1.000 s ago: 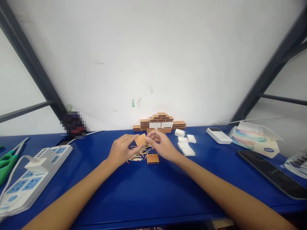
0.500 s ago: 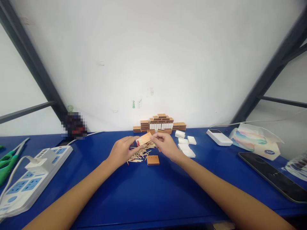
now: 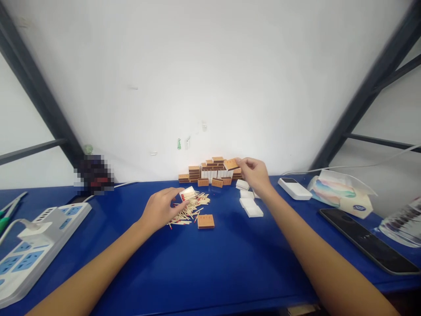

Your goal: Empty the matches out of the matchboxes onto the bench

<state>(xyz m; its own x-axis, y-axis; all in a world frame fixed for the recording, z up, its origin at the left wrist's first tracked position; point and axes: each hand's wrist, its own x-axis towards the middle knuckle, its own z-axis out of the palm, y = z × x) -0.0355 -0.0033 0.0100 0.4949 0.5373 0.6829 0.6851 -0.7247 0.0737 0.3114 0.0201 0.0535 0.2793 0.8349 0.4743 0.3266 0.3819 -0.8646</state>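
Pinching match-filled tray (image 3: 187,190) in left hand (image 3: 159,206) and orange sleeve (image 3: 231,164) in right hand (image 3: 255,175); possibly spilling through tilting, or toppling far box stack (image 3: 212,168) through nudging.

Orange matchbox sleeve (image 3: 231,164), white tray (image 3: 188,190), pale red-tipped matches (image 3: 196,202), plain deep-blue tabletop (image 3: 210,267)
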